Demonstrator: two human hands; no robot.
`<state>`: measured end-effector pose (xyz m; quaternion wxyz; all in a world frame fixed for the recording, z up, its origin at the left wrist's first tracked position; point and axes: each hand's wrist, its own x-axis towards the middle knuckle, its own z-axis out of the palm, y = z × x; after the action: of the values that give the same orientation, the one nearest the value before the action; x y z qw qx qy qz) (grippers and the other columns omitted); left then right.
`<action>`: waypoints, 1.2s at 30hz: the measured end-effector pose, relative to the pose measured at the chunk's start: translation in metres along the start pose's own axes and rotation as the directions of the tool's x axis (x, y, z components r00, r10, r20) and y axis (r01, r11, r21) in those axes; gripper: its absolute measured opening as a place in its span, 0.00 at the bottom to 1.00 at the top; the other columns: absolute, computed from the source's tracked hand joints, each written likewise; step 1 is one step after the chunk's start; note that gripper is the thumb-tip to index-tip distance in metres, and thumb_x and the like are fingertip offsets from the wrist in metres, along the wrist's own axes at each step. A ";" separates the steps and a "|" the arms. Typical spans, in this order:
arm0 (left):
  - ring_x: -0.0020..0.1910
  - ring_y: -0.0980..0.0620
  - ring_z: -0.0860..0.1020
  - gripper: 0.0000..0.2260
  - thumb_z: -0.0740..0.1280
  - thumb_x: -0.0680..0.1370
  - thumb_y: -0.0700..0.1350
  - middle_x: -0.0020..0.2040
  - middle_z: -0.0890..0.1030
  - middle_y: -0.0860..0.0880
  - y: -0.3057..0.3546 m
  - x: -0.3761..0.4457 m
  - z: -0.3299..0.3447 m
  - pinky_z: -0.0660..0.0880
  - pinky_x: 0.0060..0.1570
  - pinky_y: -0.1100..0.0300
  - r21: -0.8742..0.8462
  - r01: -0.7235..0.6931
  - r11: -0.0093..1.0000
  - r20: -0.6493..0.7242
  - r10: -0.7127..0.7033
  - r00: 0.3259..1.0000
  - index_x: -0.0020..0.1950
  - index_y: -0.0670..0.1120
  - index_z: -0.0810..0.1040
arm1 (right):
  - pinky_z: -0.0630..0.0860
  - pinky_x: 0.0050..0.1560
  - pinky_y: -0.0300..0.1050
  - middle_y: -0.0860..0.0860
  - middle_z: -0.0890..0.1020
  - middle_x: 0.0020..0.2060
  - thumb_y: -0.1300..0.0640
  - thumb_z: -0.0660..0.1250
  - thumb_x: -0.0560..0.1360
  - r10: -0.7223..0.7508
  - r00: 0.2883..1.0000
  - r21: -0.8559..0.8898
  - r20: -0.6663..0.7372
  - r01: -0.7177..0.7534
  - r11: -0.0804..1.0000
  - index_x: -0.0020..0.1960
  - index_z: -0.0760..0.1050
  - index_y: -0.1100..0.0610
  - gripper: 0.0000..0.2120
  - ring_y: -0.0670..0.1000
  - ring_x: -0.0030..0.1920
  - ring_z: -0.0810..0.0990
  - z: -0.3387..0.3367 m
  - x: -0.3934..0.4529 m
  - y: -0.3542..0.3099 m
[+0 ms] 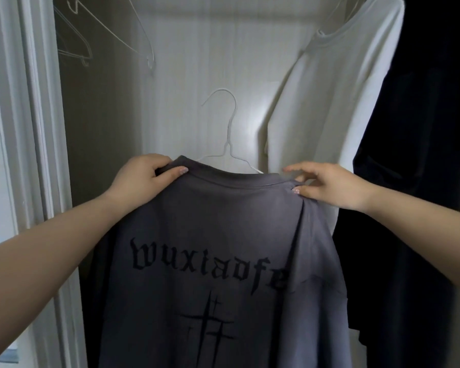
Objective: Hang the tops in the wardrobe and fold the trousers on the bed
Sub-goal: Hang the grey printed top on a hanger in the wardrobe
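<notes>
Two hands carry this step, and both are on the grey T-shirt [218,261], which hangs in front of me at the wardrobe opening with its printed side toward me. My left hand [141,179] is curled round the collar edge at the left shoulder, thumb on top, fingers tucked behind. My right hand [327,187] pinches a fold of cloth at the right shoulder seam, its other fingers straight and lifted off the shirt.

The white wire hanger [230,144] sits inside the neck, hook standing free above the collar. Its right arm shows bare just past the neckline, so I judge the shirt is not yet seated evenly. To do this well, I should draw that right shoulder outward along the wire until the seam rests on the hanger's end, keeping my left grip firm so the collar does not slide off the other side.

Beyond, a white T-shirt [337,96] hangs at the right of the wardrobe, with a dark garment [420,155] beside it at the far right edge. Empty wire hangers [144,46] dangle at the upper left. The gap between them and the white T-shirt looks the natural place for the hook; the rail itself is out of view.
</notes>
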<state>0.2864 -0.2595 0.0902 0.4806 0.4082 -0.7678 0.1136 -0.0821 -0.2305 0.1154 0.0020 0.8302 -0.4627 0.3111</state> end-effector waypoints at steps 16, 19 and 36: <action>0.30 0.58 0.70 0.13 0.58 0.73 0.66 0.35 0.74 0.64 0.000 0.009 -0.024 0.61 0.29 0.61 0.140 -0.049 0.989 -0.113 0.065 0.991 0.30 0.64 0.68 | 0.79 0.46 0.33 0.43 0.85 0.45 0.58 0.62 0.79 0.065 0.974 0.118 0.216 -0.093 0.989 0.51 0.81 0.42 0.13 0.42 0.47 0.84 -0.018 -0.024 0.023; 0.31 0.57 0.71 0.14 0.57 0.73 0.66 0.35 0.74 0.60 -0.003 0.008 -0.023 0.62 0.30 0.60 0.135 -0.088 0.987 -0.068 0.098 0.993 0.29 0.63 0.68 | 0.77 0.43 0.30 0.42 0.85 0.44 0.57 0.61 0.80 0.070 0.991 0.212 0.111 -0.093 0.973 0.53 0.82 0.46 0.12 0.40 0.44 0.83 -0.027 -0.021 0.019; 0.46 0.65 0.78 0.08 0.63 0.78 0.56 0.44 0.82 0.63 0.003 0.018 -0.028 0.71 0.43 0.67 -0.100 0.204 0.974 0.153 -0.187 0.970 0.44 0.61 0.81 | 0.72 0.52 0.37 0.45 0.84 0.45 0.52 0.61 0.79 -0.051 0.976 0.071 -0.212 0.067 0.995 0.51 0.80 0.51 0.10 0.41 0.48 0.79 -0.021 -0.017 -0.008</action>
<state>0.2987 -0.2509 0.1199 0.4559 0.4607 -0.7615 -0.0085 -0.0929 -0.2069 0.1254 0.0277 0.8056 -0.4225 0.4145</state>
